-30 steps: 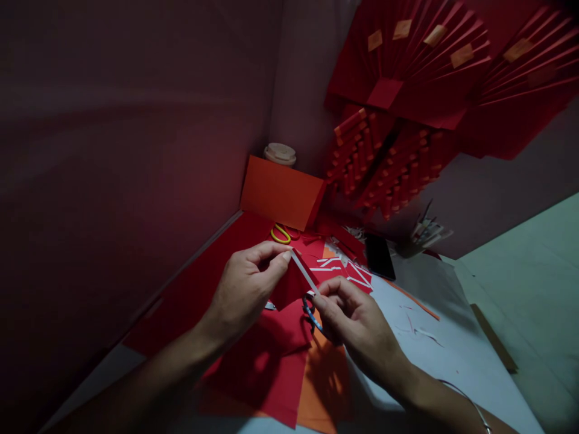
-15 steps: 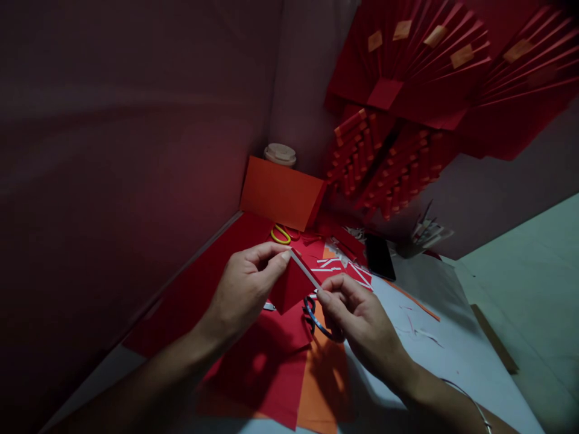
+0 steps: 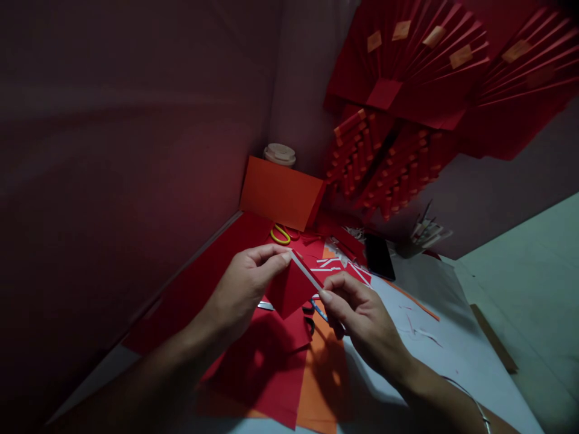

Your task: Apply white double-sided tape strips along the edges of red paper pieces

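My left hand pinches the far end of a small red paper piece that has a white strip along its top edge. My right hand pinches the near end of that strip between thumb and forefinger. The paper hangs between both hands above red and orange sheets on the table. Blue-handled scissors lie just under the paper, partly hidden by my right hand.
Yellow-handled scissors and an upright orange card sit at the back. A dark phone lies beside white paper strips. Red folded paper fans hang on the right wall. A round lid stands in the corner.
My right hand shifted slightly up and right along the strip. The red paper tilted a little lower, and the blue-handled scissors show differently beneath it.
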Demonstrator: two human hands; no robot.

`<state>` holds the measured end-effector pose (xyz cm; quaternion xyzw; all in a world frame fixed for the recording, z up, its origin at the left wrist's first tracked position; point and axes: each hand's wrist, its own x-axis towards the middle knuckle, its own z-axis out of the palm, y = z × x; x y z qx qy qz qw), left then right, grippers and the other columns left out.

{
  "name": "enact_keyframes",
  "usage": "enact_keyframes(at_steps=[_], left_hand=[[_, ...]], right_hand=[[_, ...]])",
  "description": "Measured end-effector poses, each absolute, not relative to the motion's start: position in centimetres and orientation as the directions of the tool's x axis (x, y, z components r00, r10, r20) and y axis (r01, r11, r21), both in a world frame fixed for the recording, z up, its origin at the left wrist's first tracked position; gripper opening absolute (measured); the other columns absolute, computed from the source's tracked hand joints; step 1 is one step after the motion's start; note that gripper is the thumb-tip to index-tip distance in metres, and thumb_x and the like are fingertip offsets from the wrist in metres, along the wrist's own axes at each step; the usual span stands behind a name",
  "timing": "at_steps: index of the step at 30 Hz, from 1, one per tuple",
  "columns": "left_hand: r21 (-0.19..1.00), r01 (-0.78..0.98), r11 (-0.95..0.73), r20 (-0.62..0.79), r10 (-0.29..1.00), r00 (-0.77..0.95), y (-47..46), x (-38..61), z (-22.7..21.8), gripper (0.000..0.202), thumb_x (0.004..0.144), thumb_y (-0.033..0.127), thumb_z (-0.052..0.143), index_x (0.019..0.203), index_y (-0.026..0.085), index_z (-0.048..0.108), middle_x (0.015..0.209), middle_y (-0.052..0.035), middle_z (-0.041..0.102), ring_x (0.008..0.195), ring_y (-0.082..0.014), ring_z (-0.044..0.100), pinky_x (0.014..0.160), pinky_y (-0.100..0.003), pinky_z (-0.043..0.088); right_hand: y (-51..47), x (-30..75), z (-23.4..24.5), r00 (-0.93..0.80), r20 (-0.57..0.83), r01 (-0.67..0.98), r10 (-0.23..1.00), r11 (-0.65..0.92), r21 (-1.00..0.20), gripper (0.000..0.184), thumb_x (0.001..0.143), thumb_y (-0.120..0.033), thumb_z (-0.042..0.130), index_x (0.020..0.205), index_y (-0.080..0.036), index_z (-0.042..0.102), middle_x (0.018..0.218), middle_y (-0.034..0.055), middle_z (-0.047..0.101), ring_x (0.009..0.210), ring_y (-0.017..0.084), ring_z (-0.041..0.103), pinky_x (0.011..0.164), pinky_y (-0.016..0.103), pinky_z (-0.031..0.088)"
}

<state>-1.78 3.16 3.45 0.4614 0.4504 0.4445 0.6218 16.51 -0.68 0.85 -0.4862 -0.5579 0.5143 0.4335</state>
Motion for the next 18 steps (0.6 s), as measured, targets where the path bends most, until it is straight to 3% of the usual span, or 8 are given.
enact_keyframes(at_steps=[6,8,13,18], left_hand=[[0.965,-0.130,0.230,-0.169,0.916,0.364,3.8,-2.2,3.0,0.017,0.066,0.021,0.075,0.078,0.016,0.064,0.066,0.0015,0.067,0.059,-0.0127,0.060,0.059,-0.023,0.046],[0.976,-0.063,0.210,-0.161,0.880,0.447,4.1,-2.6,2.6,0.017,0.066,0.021,0.075,0.079,0.015,0.066,0.072,-0.0006,0.069,0.065,-0.0149,0.063,0.063,-0.024,0.048],[0.983,0.148,0.107,-0.171,0.823,0.542,4.8,-3.4,2.0,0.017,0.069,0.030,0.074,0.079,0.016,0.071,0.068,-0.0004,0.068,0.062,-0.0149,0.060,0.059,-0.024,0.045],[0.981,0.149,0.121,-0.184,0.811,0.555,4.8,-3.3,2.1,0.019,0.069,0.033,0.075,0.079,0.016,0.072,0.069,-0.0013,0.070,0.063,-0.0157,0.062,0.061,-0.025,0.046]], right_hand=[[-0.8,16.9,0.4,-0.200,0.050,0.197,0.979,0.090,-0.976,0.011,0.088,-0.024,0.059,0.078,-0.019,0.056,0.060,-0.0058,0.051,0.052,0.008,0.046,0.049,0.019,0.039],[-0.9,17.0,0.4,-0.226,0.047,0.230,0.973,0.101,-0.968,0.010,0.087,-0.024,0.059,0.079,-0.019,0.057,0.061,-0.0052,0.052,0.053,0.009,0.047,0.050,0.020,0.039],[-1.0,17.1,1.0,-0.280,0.023,0.269,0.960,0.101,-0.958,0.011,0.085,-0.026,0.059,0.077,-0.019,0.056,0.058,-0.0049,0.048,0.053,0.010,0.045,0.048,0.021,0.036],[-0.9,17.1,1.5,-0.302,0.038,0.294,0.953,0.131,-0.947,0.012,0.085,-0.026,0.058,0.076,-0.019,0.055,0.059,-0.0046,0.049,0.053,0.010,0.045,0.048,0.021,0.036]])
